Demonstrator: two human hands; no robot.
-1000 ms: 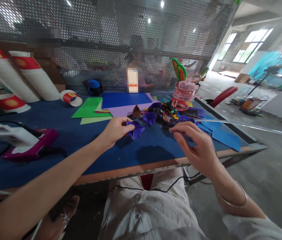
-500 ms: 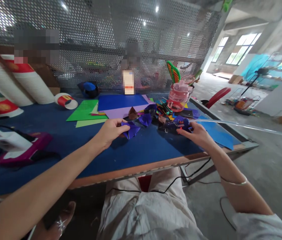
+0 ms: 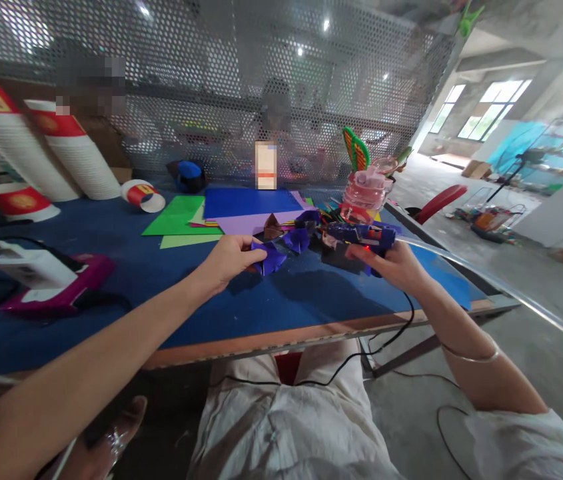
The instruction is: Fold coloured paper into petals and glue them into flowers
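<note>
Between thumb and fingers, my left hand pinches a folded purple paper piece just above the blue tabletop. My right hand is wrapped round a dark blue hot glue gun, its nozzle pointing left and a small red light showing. A long clear glue stick runs out of the gun's back toward the right. More folded paper lies just beyond my left hand: a purple piece and a brown piece.
Coloured paper sheets, a blue one and a green one, lie behind my hands. A pink jar stands back right. Paper cup stacks and a purple power strip are at left. The gun's black cord hangs over the table edge.
My right hand has lifted the glue gun off the table and its nozzle now points left. My left hand keeps the purple paper in its pinch. The view has shifted slightly.
</note>
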